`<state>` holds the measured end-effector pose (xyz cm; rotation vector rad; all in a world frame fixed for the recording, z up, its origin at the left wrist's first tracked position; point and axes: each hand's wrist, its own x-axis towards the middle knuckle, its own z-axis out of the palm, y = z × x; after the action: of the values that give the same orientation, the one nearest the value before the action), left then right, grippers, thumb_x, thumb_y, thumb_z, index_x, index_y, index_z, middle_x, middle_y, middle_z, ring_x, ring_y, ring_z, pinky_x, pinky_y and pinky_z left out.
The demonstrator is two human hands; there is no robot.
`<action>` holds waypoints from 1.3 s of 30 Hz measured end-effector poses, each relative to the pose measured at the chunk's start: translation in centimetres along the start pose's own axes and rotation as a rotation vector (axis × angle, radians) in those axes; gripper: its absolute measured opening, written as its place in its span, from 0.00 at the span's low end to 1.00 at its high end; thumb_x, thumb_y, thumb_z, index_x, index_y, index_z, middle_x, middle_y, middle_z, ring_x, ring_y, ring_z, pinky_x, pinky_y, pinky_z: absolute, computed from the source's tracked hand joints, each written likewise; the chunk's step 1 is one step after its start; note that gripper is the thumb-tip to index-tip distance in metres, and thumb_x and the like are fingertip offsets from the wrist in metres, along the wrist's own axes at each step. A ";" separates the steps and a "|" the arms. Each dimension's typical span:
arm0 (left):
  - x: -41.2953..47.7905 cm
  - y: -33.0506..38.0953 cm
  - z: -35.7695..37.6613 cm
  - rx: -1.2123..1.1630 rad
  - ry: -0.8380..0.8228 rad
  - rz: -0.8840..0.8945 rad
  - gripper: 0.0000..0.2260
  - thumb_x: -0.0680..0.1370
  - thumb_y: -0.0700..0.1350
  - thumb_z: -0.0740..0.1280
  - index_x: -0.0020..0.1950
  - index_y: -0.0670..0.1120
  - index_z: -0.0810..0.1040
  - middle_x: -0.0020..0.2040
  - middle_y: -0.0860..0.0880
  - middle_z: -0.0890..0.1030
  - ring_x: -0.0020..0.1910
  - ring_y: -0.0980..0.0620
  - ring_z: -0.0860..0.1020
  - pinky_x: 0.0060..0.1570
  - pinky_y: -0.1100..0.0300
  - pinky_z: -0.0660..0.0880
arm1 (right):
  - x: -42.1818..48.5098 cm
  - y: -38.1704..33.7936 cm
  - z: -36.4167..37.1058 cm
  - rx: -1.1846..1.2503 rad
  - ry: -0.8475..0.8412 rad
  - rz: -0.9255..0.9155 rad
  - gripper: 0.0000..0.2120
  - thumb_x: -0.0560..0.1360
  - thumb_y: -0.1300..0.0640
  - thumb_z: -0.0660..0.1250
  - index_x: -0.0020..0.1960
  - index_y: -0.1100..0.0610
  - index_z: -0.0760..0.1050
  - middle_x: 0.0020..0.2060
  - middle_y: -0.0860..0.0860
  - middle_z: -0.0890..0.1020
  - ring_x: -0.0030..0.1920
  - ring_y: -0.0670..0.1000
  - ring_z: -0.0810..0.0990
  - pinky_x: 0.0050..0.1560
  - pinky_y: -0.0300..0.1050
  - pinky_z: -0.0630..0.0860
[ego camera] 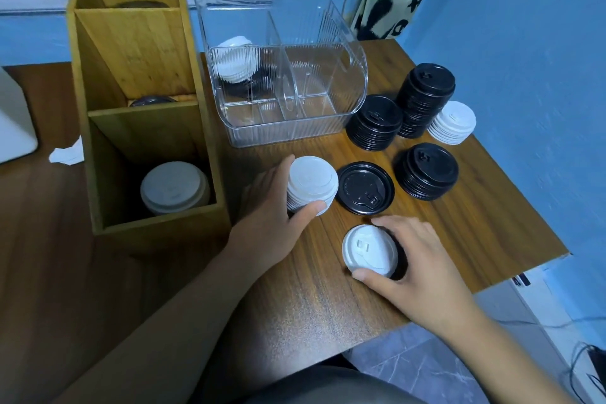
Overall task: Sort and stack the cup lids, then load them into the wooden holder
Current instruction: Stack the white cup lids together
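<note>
Nearest the front edge of the table (459, 239), the right hand (416, 259) curls thumb and fingers round a white lid (369, 251), gripping it by the rim. Something dark sits under that lid, mostly covered by the palm. I cannot tell whether it is one black lid or several.

Just behind it, the left hand (272, 207) cups a short white stack (311, 184), with the thumb on the near side and the fingers round the far side. A lone black lid (365, 188) lies flat just beside that stack.

Toward the right edge stand three black stacks (426, 170). A small white pile (454, 123) stands against the tallest.

These lids look like thin, light, springy plastic. A nested stack should travel whole if squeezed low on its sides. A pinch near the top would likely lift only the upper few, and too hard a squeeze could buckle the rims.

At the left the holder (98, 157) has three compartments. The nearest already holds white lids (173, 187). The middle and far ones show only a dark sliver each, so their fill is hidden by the walls.

By the back edge a clear bin (285, 128) holds some white lids in its left section. Its ribbed walls blur them and a dark shape beneath.
</note>
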<state>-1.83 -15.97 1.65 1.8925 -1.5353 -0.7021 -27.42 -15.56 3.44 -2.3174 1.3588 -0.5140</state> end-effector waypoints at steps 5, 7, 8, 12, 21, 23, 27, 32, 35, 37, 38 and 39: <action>-0.1 0.0 -0.2 -0.036 -0.010 -0.022 0.38 0.78 0.60 0.70 0.80 0.60 0.51 0.78 0.58 0.59 0.77 0.55 0.56 0.76 0.51 0.56 | 0.9 0.2 -0.4 0.094 -0.178 -0.128 0.27 0.69 0.45 0.78 0.66 0.42 0.75 0.68 0.35 0.73 0.70 0.42 0.70 0.69 0.46 0.70; -0.2 -0.1 -0.2 -0.055 -0.019 -0.038 0.38 0.77 0.60 0.71 0.80 0.60 0.51 0.78 0.57 0.59 0.77 0.54 0.57 0.76 0.50 0.58 | 1.3 0.0 -1.6 0.176 -0.208 -0.139 0.27 0.68 0.49 0.81 0.64 0.43 0.77 0.67 0.36 0.76 0.70 0.42 0.73 0.69 0.50 0.72; -0.2 0.0 -0.2 -0.058 -0.016 -0.037 0.38 0.77 0.59 0.71 0.80 0.60 0.52 0.77 0.57 0.60 0.77 0.54 0.57 0.75 0.51 0.59 | 1.9 -0.4 -2.4 0.228 -0.196 -0.149 0.26 0.68 0.50 0.81 0.63 0.44 0.78 0.66 0.36 0.77 0.68 0.42 0.75 0.68 0.50 0.73; -0.3 0.2 -0.4 -0.089 -0.015 -0.044 0.37 0.76 0.58 0.72 0.80 0.58 0.56 0.76 0.55 0.63 0.75 0.52 0.61 0.74 0.50 0.62 | 7.1 -3.2 -4.9 0.229 -0.084 -0.290 0.25 0.68 0.48 0.80 0.64 0.48 0.79 0.66 0.41 0.79 0.68 0.44 0.76 0.67 0.47 0.74; -0.4 -0.1 -0.6 -0.120 0.005 -0.028 0.40 0.73 0.65 0.71 0.80 0.58 0.56 0.74 0.52 0.65 0.74 0.50 0.63 0.72 0.45 0.66 | 15.4 -4.8 -2.3 0.039 -0.395 -0.367 0.31 0.71 0.49 0.78 0.71 0.51 0.75 0.65 0.44 0.76 0.67 0.43 0.72 0.72 0.45 0.67; -0.4 -0.2 -0.6 -0.126 0.009 -0.028 0.39 0.73 0.65 0.71 0.79 0.59 0.57 0.73 0.52 0.66 0.73 0.49 0.64 0.71 0.45 0.66 | 15.8 -5.1 -2.3 0.025 -0.440 -0.335 0.33 0.70 0.48 0.79 0.72 0.51 0.74 0.65 0.45 0.75 0.67 0.43 0.71 0.72 0.42 0.66; -0.4 -0.2 -0.6 -0.122 0.021 -0.002 0.37 0.73 0.63 0.71 0.78 0.60 0.60 0.71 0.53 0.69 0.71 0.49 0.66 0.70 0.44 0.67 | 16.1 -5.4 -2.0 0.058 -0.447 -0.287 0.31 0.71 0.46 0.77 0.71 0.53 0.75 0.62 0.45 0.75 0.65 0.43 0.73 0.71 0.42 0.67; -0.5 -0.1 -0.5 -0.083 0.060 0.054 0.38 0.72 0.64 0.71 0.78 0.58 0.60 0.71 0.54 0.69 0.70 0.55 0.62 0.71 0.56 0.61 | 16.6 -5.7 -1.5 0.012 -0.473 -0.227 0.32 0.69 0.47 0.78 0.71 0.52 0.76 0.59 0.45 0.74 0.63 0.46 0.74 0.70 0.46 0.69; -0.4 -0.2 -0.4 -0.085 0.079 0.084 0.36 0.71 0.68 0.67 0.76 0.57 0.62 0.69 0.57 0.71 0.70 0.56 0.65 0.71 0.55 0.63 | 16.8 -5.8 -1.2 -0.045 -0.482 -0.236 0.33 0.69 0.43 0.78 0.71 0.51 0.76 0.57 0.44 0.74 0.61 0.47 0.73 0.68 0.49 0.70; -0.3 -0.3 -0.3 -0.071 0.086 0.091 0.36 0.72 0.70 0.64 0.76 0.56 0.63 0.69 0.56 0.71 0.70 0.55 0.67 0.71 0.53 0.64 | 17.1 -6.1 -1.4 -0.116 -0.503 -0.267 0.32 0.69 0.40 0.77 0.71 0.48 0.76 0.55 0.41 0.73 0.59 0.46 0.73 0.65 0.49 0.72; -0.4 -0.3 -0.2 -0.061 0.086 0.095 0.36 0.72 0.70 0.62 0.76 0.55 0.63 0.69 0.55 0.72 0.70 0.55 0.67 0.71 0.53 0.64 | 17.3 -6.4 -1.8 -0.146 -0.524 -0.291 0.30 0.70 0.40 0.76 0.70 0.47 0.76 0.54 0.40 0.73 0.58 0.45 0.74 0.63 0.48 0.73; -0.4 -0.3 -0.2 -0.056 0.086 0.096 0.36 0.72 0.70 0.62 0.76 0.55 0.63 0.69 0.55 0.72 0.69 0.55 0.67 0.70 0.54 0.64 | 17.6 -6.7 -2.2 -0.148 -0.543 -0.316 0.28 0.71 0.40 0.75 0.68 0.47 0.77 0.54 0.40 0.75 0.57 0.43 0.75 0.62 0.47 0.74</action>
<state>-1.54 -15.51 1.53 1.7724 -1.5260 -0.6066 -15.53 -28.47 10.71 -2.5453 0.8032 0.1408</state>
